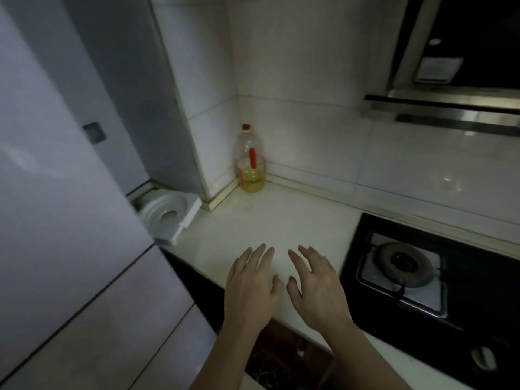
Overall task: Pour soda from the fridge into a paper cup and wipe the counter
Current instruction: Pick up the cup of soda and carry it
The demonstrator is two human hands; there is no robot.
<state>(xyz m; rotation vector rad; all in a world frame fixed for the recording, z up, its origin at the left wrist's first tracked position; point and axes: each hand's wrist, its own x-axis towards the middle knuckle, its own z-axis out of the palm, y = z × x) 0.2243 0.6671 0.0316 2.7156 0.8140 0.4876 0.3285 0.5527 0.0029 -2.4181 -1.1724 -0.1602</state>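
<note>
Presently nothing is held. The fridge (56, 192), doors closed, fills the whole side left of my left hand. The soda is presumably inside; it is not in view, nor is any paper cup or cloth. The counter (267, 218), pale, smooth and hard, lies beneath both palms and runs ahead to the tiled corner. A gas hob (408, 266) sits just right of my right hand. A white foam piece (168, 215) lies ahead-left, and an oil bottle (250, 161) stands upright far ahead. My left hand (250, 288) and right hand (315, 285) are flat, fingers spread, empty; touching or hovering, I cannot tell. Judgement: the soda will be cold, likely damp and slippery, and heavy if full, so I'd grip round its body. The cup will be light and crushable.
</note>
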